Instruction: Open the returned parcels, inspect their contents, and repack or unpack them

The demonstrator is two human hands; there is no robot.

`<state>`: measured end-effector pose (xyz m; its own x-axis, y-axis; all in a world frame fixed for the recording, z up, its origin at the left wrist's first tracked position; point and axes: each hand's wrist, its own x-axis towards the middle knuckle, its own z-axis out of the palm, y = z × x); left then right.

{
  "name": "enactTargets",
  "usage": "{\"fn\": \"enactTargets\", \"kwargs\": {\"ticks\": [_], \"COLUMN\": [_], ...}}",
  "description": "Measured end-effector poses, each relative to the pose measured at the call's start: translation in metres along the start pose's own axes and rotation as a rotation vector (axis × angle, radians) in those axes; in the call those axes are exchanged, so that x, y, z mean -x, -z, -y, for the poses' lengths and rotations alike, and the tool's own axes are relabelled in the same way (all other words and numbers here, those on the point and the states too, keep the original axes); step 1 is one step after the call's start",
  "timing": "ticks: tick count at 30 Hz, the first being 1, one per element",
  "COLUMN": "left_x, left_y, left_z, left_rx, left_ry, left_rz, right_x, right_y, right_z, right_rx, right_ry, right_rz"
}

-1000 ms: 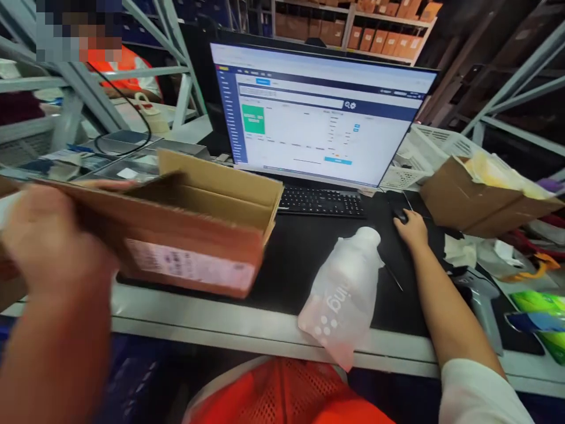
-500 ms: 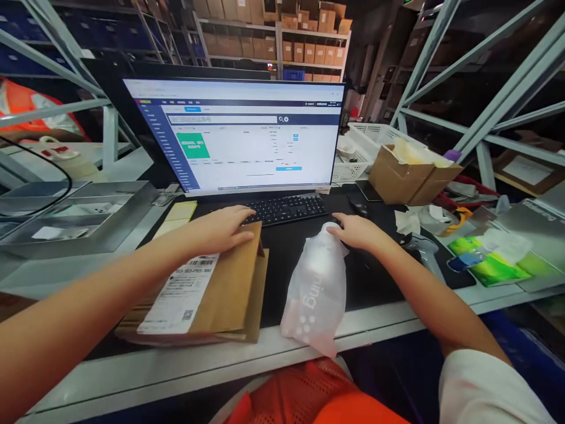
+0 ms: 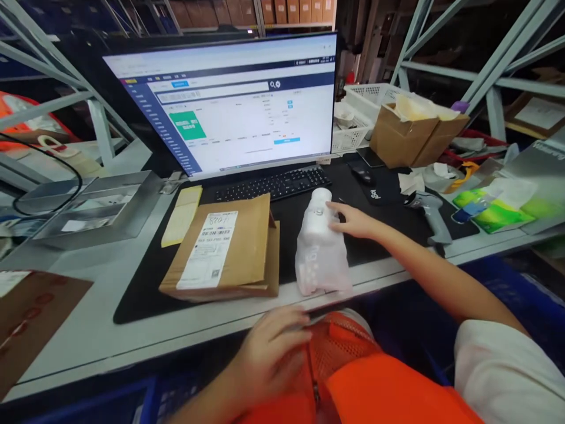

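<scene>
My right hand (image 3: 353,221) is at the right side of a white bottle (image 3: 318,221), its thumb and finger against the bottle's upper part. A translucent plastic bag (image 3: 320,268) with pale lettering covers the lower end of the bottle, while its neck and cap show above. Whether the bottle stands or lies is hard to tell. Blurred by motion, my left hand (image 3: 276,347) is in front of the table edge above my orange vest, fingers loosely apart and nothing seen in them. Left of the bag lies a brown cardboard package (image 3: 245,247) with a white label (image 3: 207,250).
A monitor (image 3: 247,112) stands behind a black keyboard (image 3: 273,184). To the right are a mouse (image 3: 362,174), a handheld scanner (image 3: 430,215), a green packet (image 3: 489,209) and open cartons (image 3: 397,138). On the left are a grey tray (image 3: 101,206) and a yellow pad (image 3: 182,217).
My left hand has left the package and dropped toward my lap. The bottle's cap and neck now show more clearly above the bag. My view has tilted downward.
</scene>
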<state>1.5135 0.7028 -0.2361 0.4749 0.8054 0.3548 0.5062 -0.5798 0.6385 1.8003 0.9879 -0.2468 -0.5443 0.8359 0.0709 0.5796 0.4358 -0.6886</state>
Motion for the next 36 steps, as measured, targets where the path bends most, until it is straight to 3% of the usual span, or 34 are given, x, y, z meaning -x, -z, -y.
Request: {"fn": "enactTargets", "kwargs": {"ticks": [3,6,9,16,23,27,29,32,34,36], "left_x": [-0.024,-0.047,-0.062,-0.084,-0.068,-0.057,-0.050,-0.042,-0.041,-0.047], "left_y": [-0.054,-0.072,-0.067,-0.061,-0.065,-0.062,-0.062,-0.063,-0.063,-0.062], "left_z": [0.018,0.035,0.040,0.031,0.026,0.021,0.019,0.013,0.010,0.008], "left_rx": [-0.080,-0.130,-0.070,-0.035,0.309,0.570,0.597,0.247,0.001,-0.075], "left_ry": [0.217,0.384,0.462,0.561,0.597,0.699,0.744,0.665,0.523,0.386], "left_rz": [-0.133,-0.235,-0.225,-0.061,-0.147,-0.117,-0.106,-0.138,-0.210,-0.285], "right_x": [0.011,0.027,0.036,0.034,0.025,0.007,-0.005,-0.020,-0.026,-0.029], "right_y": [0.007,0.010,0.008,0.000,-0.005,0.000,0.004,0.012,0.017,0.018], "right_z": [-0.008,-0.013,-0.016,-0.018,-0.010,0.000,0.005,0.010,0.012,0.013], "right_rx": [-0.013,0.012,-0.006,-0.013,-0.027,-0.223,-0.336,-0.427,-0.471,-0.569], "right_ry": [-0.063,-0.097,-0.147,-0.160,-0.193,-0.231,-0.264,-0.304,-0.311,-0.304], "right_rz": [0.027,-0.010,-0.066,-0.116,-0.146,-0.116,-0.101,-0.090,-0.091,-0.078]}}
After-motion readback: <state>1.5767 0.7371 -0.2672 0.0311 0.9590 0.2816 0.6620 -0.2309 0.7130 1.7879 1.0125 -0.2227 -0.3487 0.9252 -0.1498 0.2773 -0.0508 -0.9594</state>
